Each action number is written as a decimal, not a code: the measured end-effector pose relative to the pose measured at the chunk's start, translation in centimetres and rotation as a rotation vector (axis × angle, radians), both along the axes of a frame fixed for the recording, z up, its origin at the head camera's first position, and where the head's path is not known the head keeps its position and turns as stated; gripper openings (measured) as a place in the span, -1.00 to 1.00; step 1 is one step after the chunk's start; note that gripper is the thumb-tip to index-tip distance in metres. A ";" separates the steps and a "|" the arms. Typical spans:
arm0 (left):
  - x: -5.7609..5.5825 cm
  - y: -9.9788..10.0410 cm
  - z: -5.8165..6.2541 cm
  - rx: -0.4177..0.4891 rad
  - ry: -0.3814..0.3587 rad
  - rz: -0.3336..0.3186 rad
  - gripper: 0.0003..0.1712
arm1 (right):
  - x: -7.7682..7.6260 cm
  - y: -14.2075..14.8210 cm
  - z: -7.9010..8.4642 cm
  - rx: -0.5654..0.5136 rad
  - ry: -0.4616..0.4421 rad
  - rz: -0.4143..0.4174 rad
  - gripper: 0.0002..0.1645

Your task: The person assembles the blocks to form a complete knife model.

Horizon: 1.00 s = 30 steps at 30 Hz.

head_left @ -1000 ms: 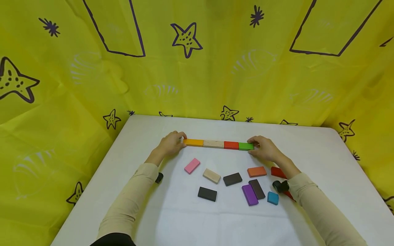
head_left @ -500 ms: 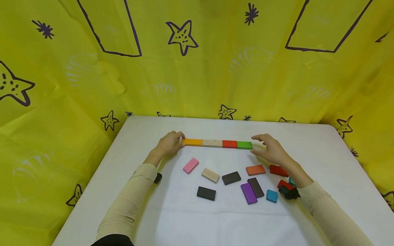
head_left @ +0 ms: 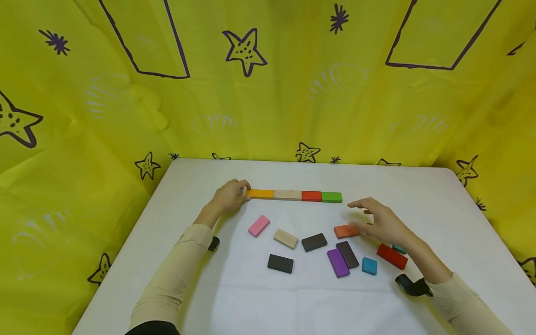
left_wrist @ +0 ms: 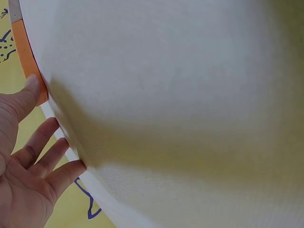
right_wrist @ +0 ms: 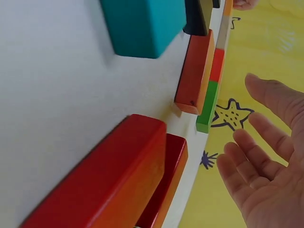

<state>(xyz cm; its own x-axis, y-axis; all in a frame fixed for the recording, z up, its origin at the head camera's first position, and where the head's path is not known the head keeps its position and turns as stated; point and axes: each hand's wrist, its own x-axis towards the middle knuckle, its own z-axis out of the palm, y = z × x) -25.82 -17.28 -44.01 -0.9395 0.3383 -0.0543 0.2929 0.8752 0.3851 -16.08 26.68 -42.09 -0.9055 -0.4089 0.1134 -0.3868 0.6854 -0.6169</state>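
Across the back of the white table runs a straight row of wooden blocks laid end to end: a yellow-orange block (head_left: 260, 194), a plain wood block (head_left: 287, 195), a red block (head_left: 311, 196) and a green block (head_left: 331, 197). My left hand (head_left: 230, 195) holds the row's left end, its thumb (left_wrist: 32, 85) against the yellow-orange block. My right hand (head_left: 385, 223) is open and holds nothing, its fingers apart. Its thumb overlaps the right end of an orange block (head_left: 344, 231) in the head view. Nearer me, partly behind that wrist, lies a red block (head_left: 392, 256).
Several loose blocks lie in front of the row: pink (head_left: 259, 225), plain wood (head_left: 286, 238), dark ones (head_left: 280, 263), purple (head_left: 338, 263) and blue (head_left: 369, 265). A teal block (head_left: 399, 249) shows beside the right forearm. A yellow patterned cloth (head_left: 268, 111) hangs behind the table.
My right hand has let go of the green block and moved right and towards me, over the loose blocks. The left hand stays at the row's left end.
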 end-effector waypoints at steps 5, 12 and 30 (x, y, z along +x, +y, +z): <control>0.0 0.0 -0.2 0.009 -0.006 0.006 -0.70 | 1.2 0.4 -0.4 0.019 -0.035 0.037 -0.41; 0.0 -0.1 -0.3 0.020 -0.007 0.002 -0.70 | 1.8 0.7 -1.3 0.048 -0.025 0.068 -0.47; -0.2 -0.2 -0.3 0.008 -0.020 0.003 -0.68 | 1.5 0.3 -2.0 0.057 -0.021 0.062 -0.59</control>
<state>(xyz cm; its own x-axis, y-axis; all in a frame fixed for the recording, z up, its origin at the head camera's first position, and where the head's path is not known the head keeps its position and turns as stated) -26.07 -17.49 -44.31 -0.9393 0.3358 -0.0702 0.2823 0.8728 0.3981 -14.59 27.02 -44.09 -0.8800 -0.4698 0.0700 -0.4175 0.6947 -0.5857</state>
